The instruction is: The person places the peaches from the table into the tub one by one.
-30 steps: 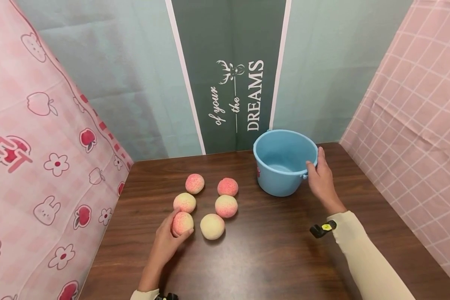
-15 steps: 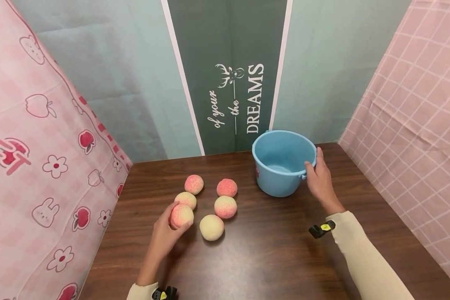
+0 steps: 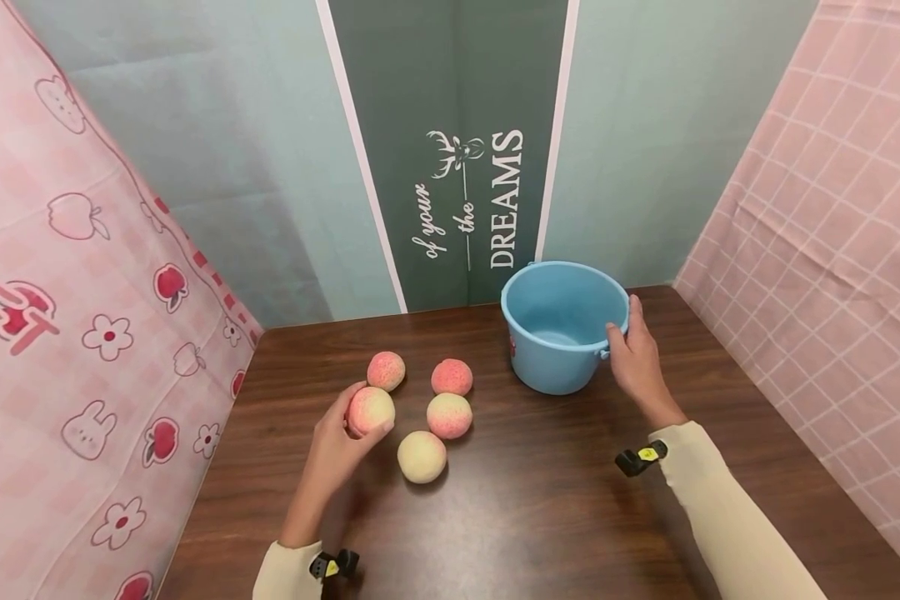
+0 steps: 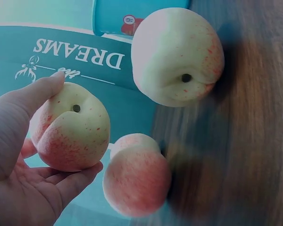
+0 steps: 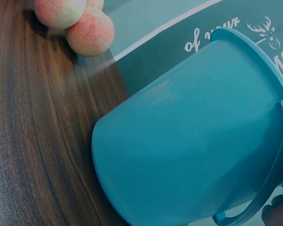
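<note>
My left hand [image 3: 341,437] holds a pink-and-cream peach [image 3: 372,410] between thumb and fingers. In the left wrist view this peach [image 4: 73,129] is off the table, its dark stem pit showing. In the head view it covers a peach that lay behind it. Just beyond it sits a pinker peach [image 3: 386,371]. To its right, a red peach [image 3: 452,377], a cream-pink peach [image 3: 450,415] and a pale peach [image 3: 422,457] form a row. With thumb and fingers, my right hand [image 3: 637,358] grips the right rim of an upright blue bucket [image 3: 555,367], whose visible inside holds nothing.
The dark wooden table [image 3: 525,517] runs back to a green-grey cloth backdrop [image 3: 270,167] with printed lettering. A pink patterned curtain [image 3: 105,275] borders the left side, a pink checked cloth [image 3: 825,208] the right. The bucket stands near the table's back edge.
My left hand has lifted its peach from the front of the left row and carried it up and forward, over the peach behind. The right hand keeps its grip on the bucket.
</note>
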A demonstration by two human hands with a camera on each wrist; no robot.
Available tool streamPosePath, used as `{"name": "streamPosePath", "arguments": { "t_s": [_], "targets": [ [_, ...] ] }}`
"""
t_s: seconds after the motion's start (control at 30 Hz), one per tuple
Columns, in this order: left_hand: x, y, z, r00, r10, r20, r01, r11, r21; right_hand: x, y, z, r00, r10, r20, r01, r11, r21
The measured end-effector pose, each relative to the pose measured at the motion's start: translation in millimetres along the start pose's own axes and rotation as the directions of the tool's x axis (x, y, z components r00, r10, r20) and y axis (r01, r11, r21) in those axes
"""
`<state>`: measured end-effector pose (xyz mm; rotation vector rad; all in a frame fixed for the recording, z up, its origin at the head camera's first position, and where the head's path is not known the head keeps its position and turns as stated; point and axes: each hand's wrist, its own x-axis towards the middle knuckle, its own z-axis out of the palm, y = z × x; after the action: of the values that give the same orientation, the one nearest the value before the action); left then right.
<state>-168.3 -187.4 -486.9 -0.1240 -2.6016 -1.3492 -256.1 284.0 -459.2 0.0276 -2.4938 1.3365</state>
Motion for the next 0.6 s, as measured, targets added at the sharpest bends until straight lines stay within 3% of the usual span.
{"name": "streamPosePath", "arguments": {
  "t_s": [0.6],
  "targets": [
    [20.4, 17.6, 8.3, 0.999, 0.031, 0.020, -0.030, 0.997, -0.074, -2, 0, 1, 1.000, -0.017, -0.010, 0.017, 0.998, -0.056]
  ]
}}
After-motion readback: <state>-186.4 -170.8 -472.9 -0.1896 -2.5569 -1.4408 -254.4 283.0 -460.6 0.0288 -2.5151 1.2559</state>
